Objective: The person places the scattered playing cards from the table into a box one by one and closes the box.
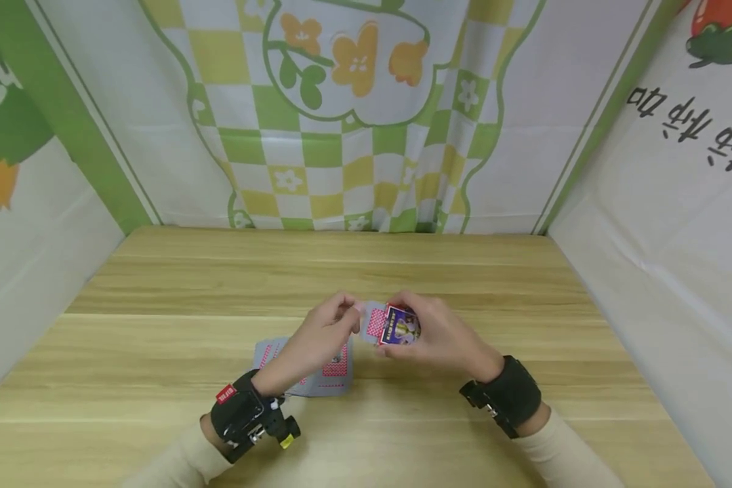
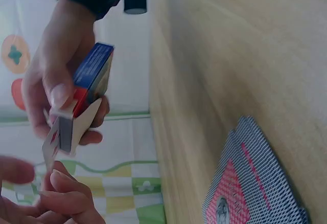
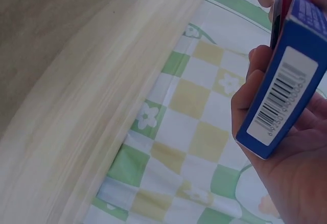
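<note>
My right hand (image 1: 433, 332) grips a small blue and red playing-card box (image 1: 401, 327) above the table, its barcode end facing the right wrist camera. Red-patterned playing cards (image 1: 375, 322) stick out of the box's left end. A pale flap (image 2: 86, 124) stands out at that end in the left wrist view. My left hand (image 1: 326, 332) has its curled fingers and thumb at the outer edge of the protruding cards; the fingertips are slightly blurred. Below the left forearm, a loose pile of face-down playing cards (image 1: 335, 386) lies on the table, partly hidden by that arm.
The wooden table (image 1: 500, 278) reaches back to a checkered green and yellow cloth (image 1: 341, 163). White cloth walls with printed pictures stand at both sides. A black camera strap (image 1: 238, 410) circles the left wrist, and a similar strap (image 1: 515, 393) the right.
</note>
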### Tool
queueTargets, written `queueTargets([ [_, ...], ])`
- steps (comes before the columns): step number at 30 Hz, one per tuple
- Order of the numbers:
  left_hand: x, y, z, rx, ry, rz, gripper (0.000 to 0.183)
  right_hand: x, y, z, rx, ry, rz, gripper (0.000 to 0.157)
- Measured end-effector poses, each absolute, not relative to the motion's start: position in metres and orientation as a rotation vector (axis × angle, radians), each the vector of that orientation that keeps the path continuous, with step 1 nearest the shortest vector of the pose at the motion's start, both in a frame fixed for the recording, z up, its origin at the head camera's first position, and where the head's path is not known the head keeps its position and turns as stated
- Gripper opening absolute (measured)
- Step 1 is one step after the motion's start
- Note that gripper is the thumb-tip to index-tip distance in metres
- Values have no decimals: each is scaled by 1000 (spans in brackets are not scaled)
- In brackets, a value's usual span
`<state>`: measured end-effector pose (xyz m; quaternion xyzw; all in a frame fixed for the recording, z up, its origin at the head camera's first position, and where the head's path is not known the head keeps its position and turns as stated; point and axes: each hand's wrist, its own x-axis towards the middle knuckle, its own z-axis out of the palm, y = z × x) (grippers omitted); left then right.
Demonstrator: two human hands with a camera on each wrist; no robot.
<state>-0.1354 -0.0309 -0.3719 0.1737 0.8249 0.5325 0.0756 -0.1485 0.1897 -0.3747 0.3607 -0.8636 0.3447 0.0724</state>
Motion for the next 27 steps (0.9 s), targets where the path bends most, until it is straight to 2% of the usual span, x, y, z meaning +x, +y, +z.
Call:
queueTargets([
  [5,-140,-36,-374,551,2457,1574,8,-147,190,-373,1085,-2576,1015,59],
  [15,-143,-33,-379,542,2446,1531,18,-145,186,-372,1120,-2548,1018,59],
  [18,-150,-43,-378,653,2626,1280,17,-147,188,-372,1090,-2562,1014,61],
  [20,-153,-51,-380,759,2784,951,24,-147,189,-372,1081,-2572,1008,63],
  [23,-154,-60,-384,882,2897,453,44,-147,190,-373,1073,-2588,987,63],
  [27,-156,-66,-389,950,2873,248,63,-148,189,-373,1075,-2598,983,64],
])
